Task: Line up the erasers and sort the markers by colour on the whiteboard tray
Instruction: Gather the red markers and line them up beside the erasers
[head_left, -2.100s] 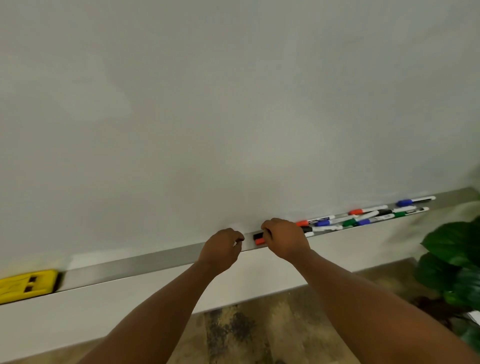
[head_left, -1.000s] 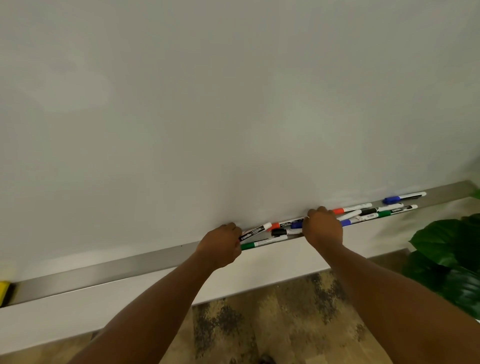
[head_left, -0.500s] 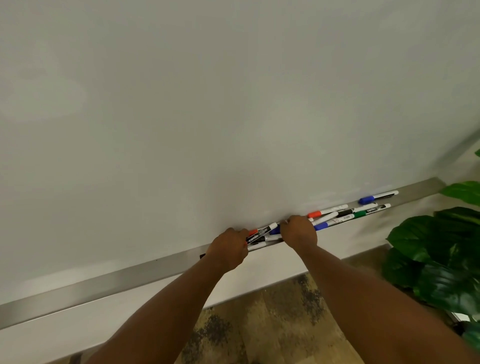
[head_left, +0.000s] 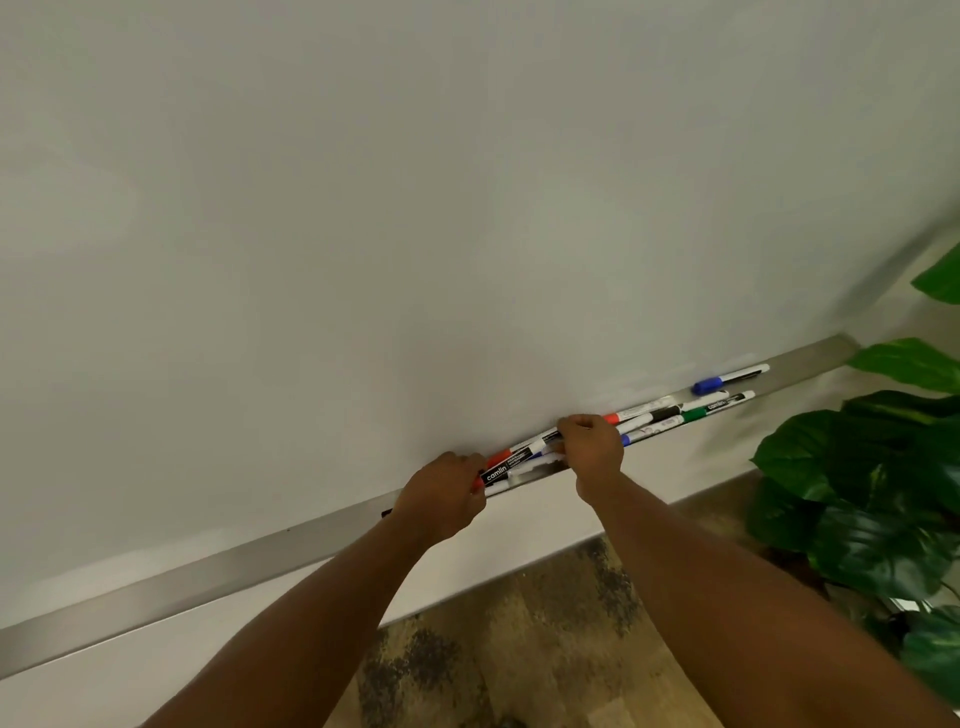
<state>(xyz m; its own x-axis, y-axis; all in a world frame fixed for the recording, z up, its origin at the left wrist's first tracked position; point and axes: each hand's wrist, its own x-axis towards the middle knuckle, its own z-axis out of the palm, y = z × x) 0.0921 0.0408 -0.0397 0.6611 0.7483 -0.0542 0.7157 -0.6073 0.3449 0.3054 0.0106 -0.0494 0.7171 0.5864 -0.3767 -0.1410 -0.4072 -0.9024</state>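
My left hand (head_left: 441, 501) and right hand (head_left: 592, 451) both curl their fingers tight round the bundled markers (head_left: 511, 464) on the tray (head_left: 208, 571).

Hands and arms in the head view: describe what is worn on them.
Nothing is worn. The left hand and right hand are bare, with no gloves; no ring, watch or bracelet can be made out. Both forearms are bare to the bottom frame edge, with no sleeve in view.

Two hands (head_left: 447, 493), one tray (head_left: 208, 577), one plant (head_left: 872, 499).
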